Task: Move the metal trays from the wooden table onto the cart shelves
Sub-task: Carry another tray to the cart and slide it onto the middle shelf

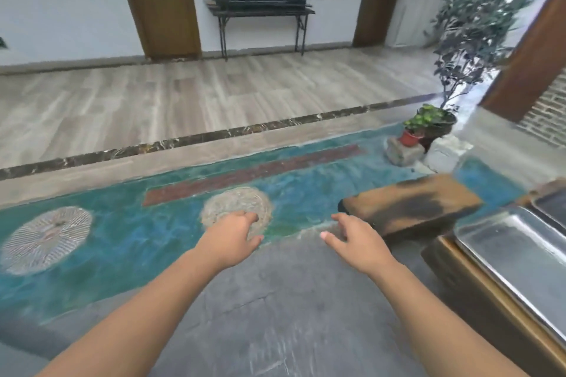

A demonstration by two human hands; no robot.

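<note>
1. Both hands hover empty over the floor, fingers loosely spread: left hand (231,237), right hand (356,243).
2. The shiny rectangular metal tray (514,254) lies on the brown wooden table (477,294), to the right.
3. Its long axis runs away-left to near-right; the right hand is nearer.

Wooden table (490,309) at right edge of view, dark brown side, only its near corner visible. One metal tray (520,257) lies flat on top, empty, long side along the table edge. Second tray (551,208) just beyond it, mostly cut off by frame.
</note>
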